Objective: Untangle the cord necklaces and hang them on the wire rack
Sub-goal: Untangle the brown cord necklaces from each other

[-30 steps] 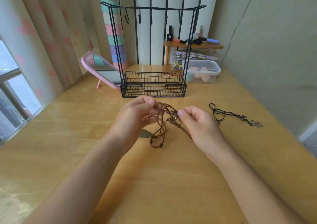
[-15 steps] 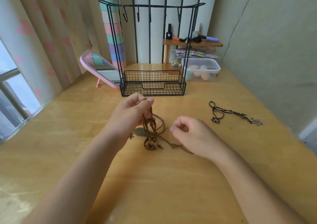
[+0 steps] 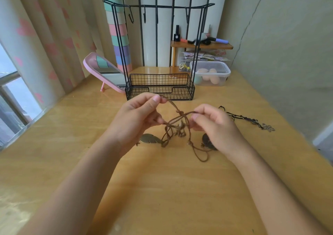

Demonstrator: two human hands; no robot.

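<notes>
"Head camera looks down on our table [image 3: 162, 189], with the rack [image 3: 159, 88] at the back. Its hooks [image 3: 131, 19] are bare. Which step are we on?"

"Untangling, we think. Our left hand [image 3: 137, 115] and right hand [image 3: 216, 124] each pinch the brown cords [image 3: 177, 124], lifted between them, tails resting on the table. Next we must tease the knot [image 3: 180, 112] loose gently, close by our right hand."

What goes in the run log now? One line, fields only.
stage: untangling | left hand: pinches brown cords | right hand: pinches brown cords | black necklace: on table | wire rack: nothing hung
</notes>
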